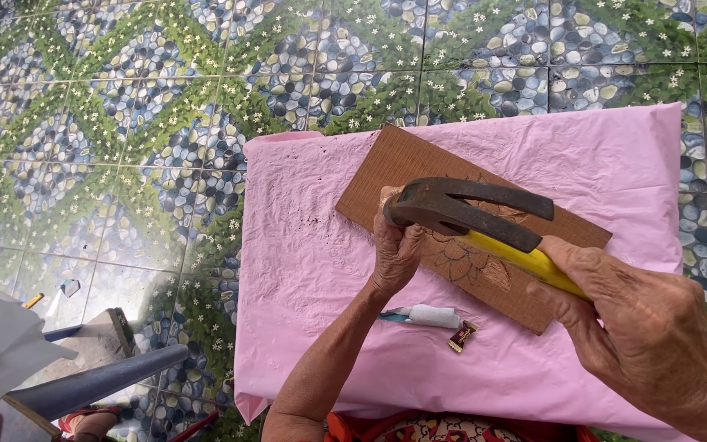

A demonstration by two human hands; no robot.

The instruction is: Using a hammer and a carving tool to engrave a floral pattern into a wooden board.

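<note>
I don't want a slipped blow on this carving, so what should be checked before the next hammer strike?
1. Right hand gripped on the hammer by its yellow handle: ok.
2. Left hand closed on a tool under the hammer head: ok, but the tool itself is hidden.
3. Tool tip on the drawn flower lines: cannot tell.
4. Wooden board lying flat on the pink sheet: ok.
5. Left fingers clear of the hammer face: not ok, they sit right under it.

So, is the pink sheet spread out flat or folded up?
Spread out. The pink sheet lies open over the surface under the wooden board, wrinkled but not folded, its edges hanging toward the tiled floor.
</note>
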